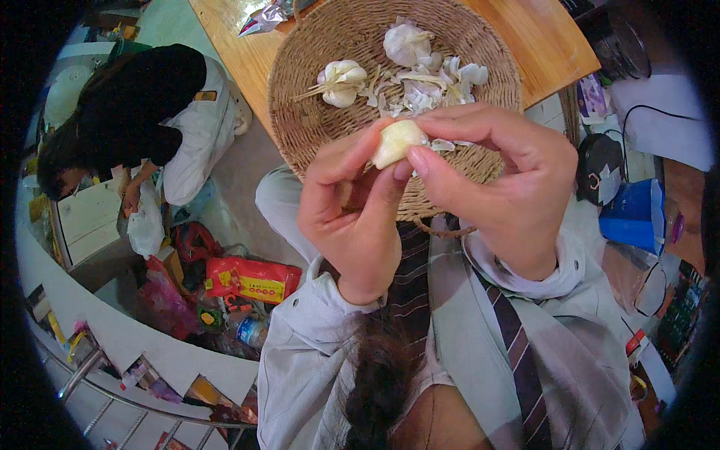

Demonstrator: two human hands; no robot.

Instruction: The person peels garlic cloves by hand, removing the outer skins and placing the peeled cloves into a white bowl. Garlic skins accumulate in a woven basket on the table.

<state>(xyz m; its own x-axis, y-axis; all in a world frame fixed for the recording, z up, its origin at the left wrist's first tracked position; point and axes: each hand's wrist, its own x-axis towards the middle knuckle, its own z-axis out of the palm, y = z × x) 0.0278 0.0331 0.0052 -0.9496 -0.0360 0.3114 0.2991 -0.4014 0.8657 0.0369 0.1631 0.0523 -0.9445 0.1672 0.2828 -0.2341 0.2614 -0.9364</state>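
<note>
A pale garlic clove (398, 143) with its smooth flesh bare is pinched between the fingertips of both hands. My left hand (354, 208) grips its left end with thumb and forefinger. On the right end, my right hand (500, 174) presses with thumb tip and forefinger. Below the clove is a round woven basket (315, 53). It holds a partly opened garlic bulb (340, 81) with a dry stem, a fuller garlic bulb (406, 44), and a heap of papery garlic skins (422, 93). A few skin flakes cling near my right fingers.
The basket rests partly on a wooden table (554, 48), by a foil packet (264, 19). At left another person (140, 107) bends over a white plastic bag (146, 225). A red packet (253, 279) and a bottle lie on the floor. A blue container (633, 216) stands at right.
</note>
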